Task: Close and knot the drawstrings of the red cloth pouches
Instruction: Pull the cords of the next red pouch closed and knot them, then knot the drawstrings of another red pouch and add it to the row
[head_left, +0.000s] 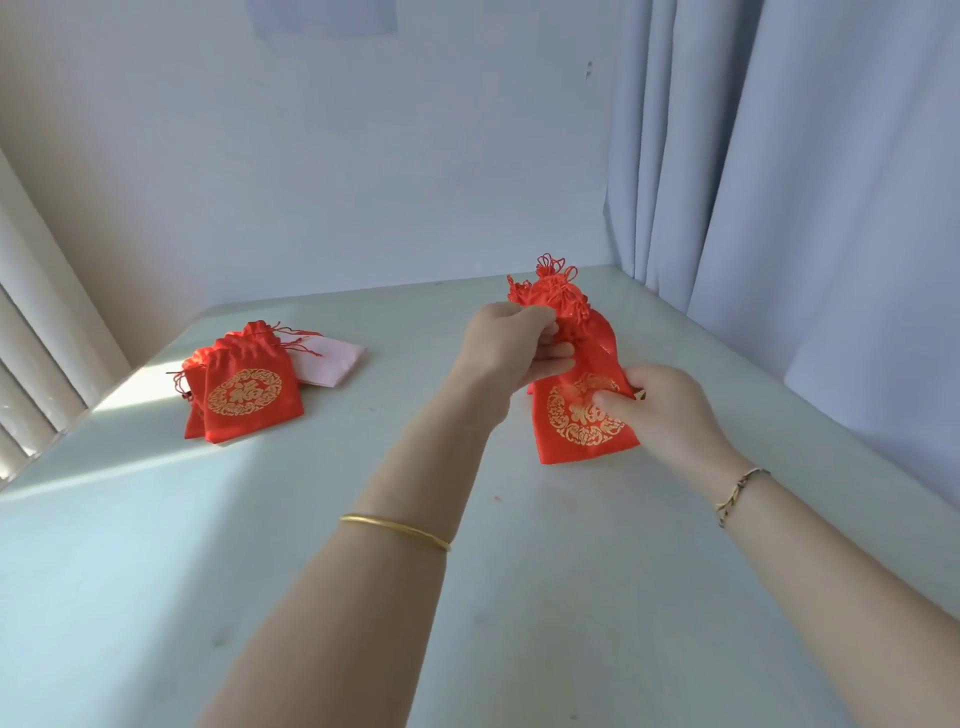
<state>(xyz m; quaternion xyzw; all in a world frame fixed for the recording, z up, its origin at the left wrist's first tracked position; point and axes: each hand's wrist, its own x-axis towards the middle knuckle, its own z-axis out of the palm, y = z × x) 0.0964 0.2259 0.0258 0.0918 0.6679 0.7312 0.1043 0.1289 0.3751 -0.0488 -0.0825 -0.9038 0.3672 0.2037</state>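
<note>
your left hand (511, 348) has its fingers (550, 354) curled tight round the neck of the red pouch (582, 434), likely to bunch it shut. your right hand (670, 410) pinches the pouch's side to keep it steady. it sits right of the middle of the tabletop (311, 519). the bunch of pouches (553, 288) is just behind it, and the other pile (244, 397) is well apart on the left.

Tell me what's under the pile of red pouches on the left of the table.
A flat pale pink piece sticks out from beneath the pile of red pouches on its far right side. The pouches cover the rest, so I cannot tell what it is.
</note>
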